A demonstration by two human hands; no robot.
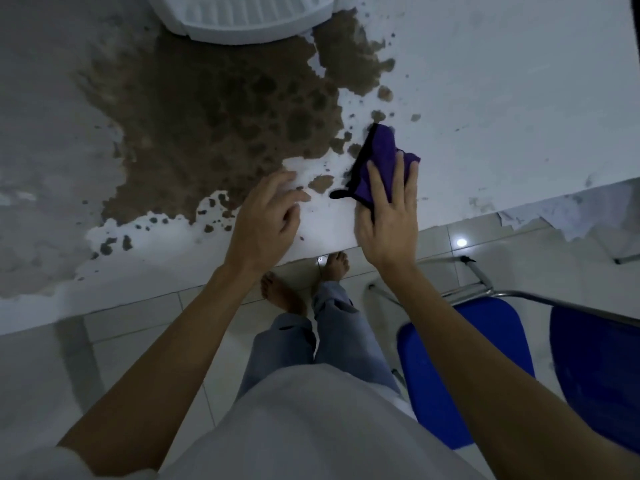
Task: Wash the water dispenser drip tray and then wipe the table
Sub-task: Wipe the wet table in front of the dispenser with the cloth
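Observation:
A white table (502,98) with a large brown worn patch (214,119) fills the upper half of the head view. My right hand (389,216) presses flat on a folded purple cloth with black trim (379,157), near the table's front edge. Left of it, my left hand (266,216) rests on the table with its fingers loosely curled and nothing in it. The white base of the water dispenser, with its ribbed drip tray (242,13), stands at the table's far edge, cut off by the frame's top.
A blue chair with a metal frame (485,358) stands on the tiled floor at my right, close to the table's edge. My bare feet (284,299) are under the table's front edge. Torn white covering (568,216) hangs off the table's right front edge.

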